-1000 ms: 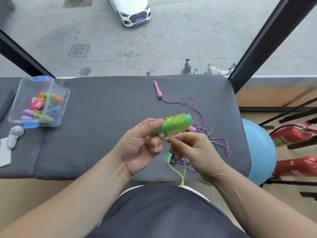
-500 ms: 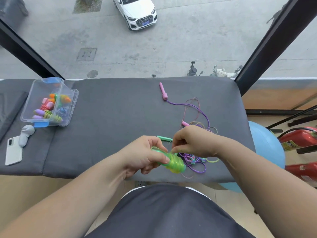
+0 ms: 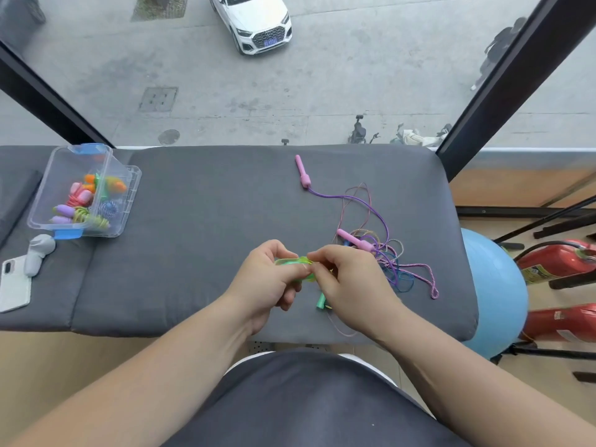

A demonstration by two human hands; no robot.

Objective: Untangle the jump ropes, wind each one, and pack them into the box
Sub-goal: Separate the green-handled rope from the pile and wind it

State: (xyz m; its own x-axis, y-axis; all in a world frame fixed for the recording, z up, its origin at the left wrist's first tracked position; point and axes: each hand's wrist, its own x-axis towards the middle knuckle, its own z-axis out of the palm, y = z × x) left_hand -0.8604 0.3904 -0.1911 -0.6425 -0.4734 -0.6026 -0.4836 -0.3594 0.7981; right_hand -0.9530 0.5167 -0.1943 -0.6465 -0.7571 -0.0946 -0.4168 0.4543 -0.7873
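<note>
The grey counter (image 3: 209, 253) carries a clear box (image 3: 51, 175) at its far left, holding several wound ropes (image 3: 87, 201) in jumbled colours. A loose tangle (image 3: 380, 250) lies to the right. The left hand (image 3: 267, 285) grips the wound green rope (image 3: 292, 261), mostly hidden, and the right hand (image 3: 351, 285) pinches its end.

1. Box (image 3: 127, 201): on the far left of the padded bench (image 3: 209, 237), with wound ropes (image 3: 80, 204) inside it.
2. Phone (image 3: 13, 288): nearer than the box, at the left edge; a small device (image 3: 37, 253) rests partly on it.
3. Left hand (image 3: 267, 282) and right hand (image 3: 351, 282): over the bench's near middle, holding a rope bundle (image 3: 295, 262) between them.
4. Tangle of ropes (image 3: 390, 256): right of the hands; one handle (image 3: 302, 171) lies behind it.
5. Ball (image 3: 496, 291): beside the bench's right end, fire extinguishers (image 3: 554, 264) to its right.
</note>
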